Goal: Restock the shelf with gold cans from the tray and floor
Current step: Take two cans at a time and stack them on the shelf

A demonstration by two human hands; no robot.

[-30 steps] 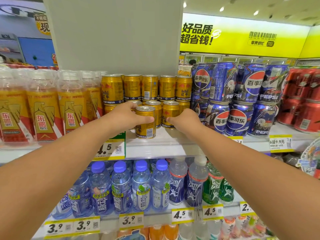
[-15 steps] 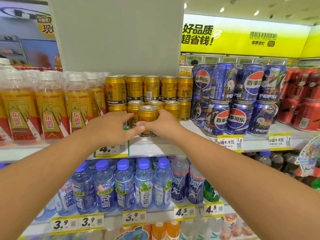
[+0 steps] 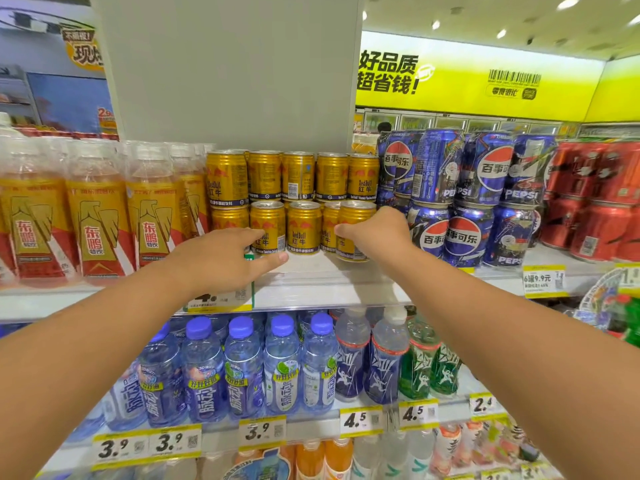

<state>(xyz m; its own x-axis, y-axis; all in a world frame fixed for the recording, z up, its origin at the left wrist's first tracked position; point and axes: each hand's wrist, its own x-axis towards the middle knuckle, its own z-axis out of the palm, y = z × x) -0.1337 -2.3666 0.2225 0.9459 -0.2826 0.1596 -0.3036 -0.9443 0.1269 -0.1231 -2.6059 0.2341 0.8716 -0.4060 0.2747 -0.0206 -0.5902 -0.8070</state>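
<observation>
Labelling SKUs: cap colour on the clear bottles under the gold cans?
Purple-blue caps, clearest in the head view, on the shelf below.

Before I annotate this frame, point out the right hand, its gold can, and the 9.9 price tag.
right hand (image 3: 379, 233), head view, back of hand.
gold can (image 3: 353, 216), head view, upper side wall.
9.9 price tag (image 3: 543, 280), head view, tag's middle.

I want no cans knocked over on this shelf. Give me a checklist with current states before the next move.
1. Right hand grips the front-right gold metal can: ok.
2. That can upright on the white shelf: ok.
3. Left hand free, holding nothing: ok.
4. Front row of gold cans standing upright: ok.
5. Clearance from the blue Pepsi cans: cannot tell.
6. Space behind the front row: cannot tell.
</observation>
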